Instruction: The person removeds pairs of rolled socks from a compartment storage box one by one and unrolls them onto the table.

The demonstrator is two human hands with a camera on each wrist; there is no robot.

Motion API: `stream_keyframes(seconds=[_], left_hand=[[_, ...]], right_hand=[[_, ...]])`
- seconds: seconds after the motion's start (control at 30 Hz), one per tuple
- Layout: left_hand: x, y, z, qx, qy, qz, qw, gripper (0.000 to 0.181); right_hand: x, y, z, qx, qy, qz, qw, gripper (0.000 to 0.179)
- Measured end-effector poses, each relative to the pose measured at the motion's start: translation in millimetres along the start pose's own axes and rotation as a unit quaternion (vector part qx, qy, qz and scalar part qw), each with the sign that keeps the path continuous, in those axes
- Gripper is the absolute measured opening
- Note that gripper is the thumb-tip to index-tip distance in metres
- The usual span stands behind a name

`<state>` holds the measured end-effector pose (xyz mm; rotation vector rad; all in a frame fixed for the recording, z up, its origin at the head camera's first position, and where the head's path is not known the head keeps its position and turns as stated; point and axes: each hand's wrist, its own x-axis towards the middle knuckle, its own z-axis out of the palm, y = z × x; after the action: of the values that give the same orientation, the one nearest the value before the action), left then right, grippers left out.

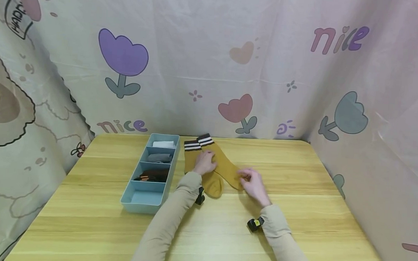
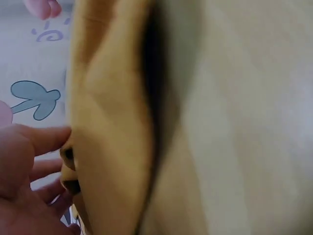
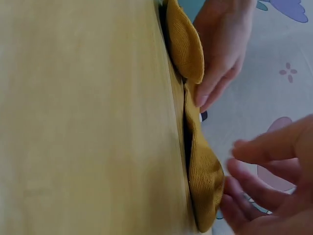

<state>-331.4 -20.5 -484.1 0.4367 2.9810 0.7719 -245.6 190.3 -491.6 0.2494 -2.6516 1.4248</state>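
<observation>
Two mustard socks (image 1: pixel 225 164) lie on the table in a narrow V, their dark cuffs (image 1: pixel 192 145) banded with white stripes and overlapping at the far end. My left hand (image 1: pixel 205 162) rests on the socks just below the cuffs, its fingertips touching the fabric. At the toe of the right-hand sock is my right hand (image 1: pixel 253 183); in the right wrist view its fingers (image 3: pixel 254 188) are loosely bent beside the toe (image 3: pixel 208 205), with the thumb apart from them. Close up in the left wrist view, the sock fabric (image 2: pixel 110 107) hides part of the left fingers.
Left of the socks stands a blue divided box (image 1: pixel 125 201). Its compartments hold a white folded item (image 1: pixel 164 144), a grey rolled item (image 1: pixel 160 158) and dark brown folded items (image 1: pixel 158 175); the nearest one shows its bare bottom. A patterned curtain (image 1: pixel 184 59) hangs behind the wooden table (image 1: pixel 218 240).
</observation>
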Motion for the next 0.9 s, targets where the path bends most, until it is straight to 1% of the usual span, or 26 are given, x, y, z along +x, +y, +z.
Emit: stream_keyframes(seconds=[0.1, 0.13, 0.2, 0.33, 0.4, 0.5, 0.57, 0.67, 0.8, 0.87, 0.9], left_hand=[[-4.7, -0.7, -3.5, 0.0, -0.045, -0.003, 0.999, 0.056], [-5.8, -1.4, -4.2, -0.006, -0.054, -0.004, 0.9985, 0.056], [-7.5, -2.4, -4.9, -0.026, -0.058, -0.001, 0.998, 0.051], [-8.8, -4.2, -5.5, -0.048, -0.054, 0.012, 0.9973, 0.045], [-9.1, -5.0, -5.3, -0.044, -0.059, 0.023, 0.997, 0.045], [-9.4, -5.6, -4.0, -0.033, -0.073, 0.039, 0.996, 0.049], [-9.7, -6.0, -3.0, -0.022, -0.083, 0.042, 0.9954, 0.051], [-11.1, -6.2, -1.7, -0.011, -0.094, 0.021, 0.9953, 0.052], [-13.8, -7.7, -0.9, 0.009, -0.109, -0.028, 0.9936, 0.053], [-14.7, -10.3, -1.6, 0.021, -0.114, -0.039, 0.9925, 0.055], [-15.1, -12.0, -2.2, 0.023, -0.117, -0.04, 0.9921, 0.057]], right_hand=[[1.2, 4.3, -1.0, -0.019, -0.046, -0.007, 0.9987, 0.028], [1.5, 5.8, -1.7, -0.021, -0.055, -0.005, 0.9982, 0.026], [2.3, 8.5, -3.2, -0.029, -0.065, -0.002, 0.9975, 0.022], [2.5, 10.2, -5.6, -0.037, -0.061, 0.001, 0.9974, 0.015], [1.6, 10.2, -5.6, -0.038, -0.063, -0.002, 0.9973, 0.013], [-0.8, 9.9, -5.9, -0.027, -0.07, -0.007, 0.9972, 0.015], [-1.7, 9.5, -5.6, -0.016, -0.072, -0.006, 0.9973, 0.016], [-2.1, 9.7, -5.5, -0.008, -0.076, -0.005, 0.9971, 0.017], [-1.3, 10.6, -4.8, -0.01, -0.078, 0.0, 0.9969, 0.02], [-1.2, 11.2, -4.1, -0.017, -0.077, 0.002, 0.9969, 0.023], [-1.2, 11.7, -3.9, -0.022, -0.075, 0.002, 0.997, 0.024]])
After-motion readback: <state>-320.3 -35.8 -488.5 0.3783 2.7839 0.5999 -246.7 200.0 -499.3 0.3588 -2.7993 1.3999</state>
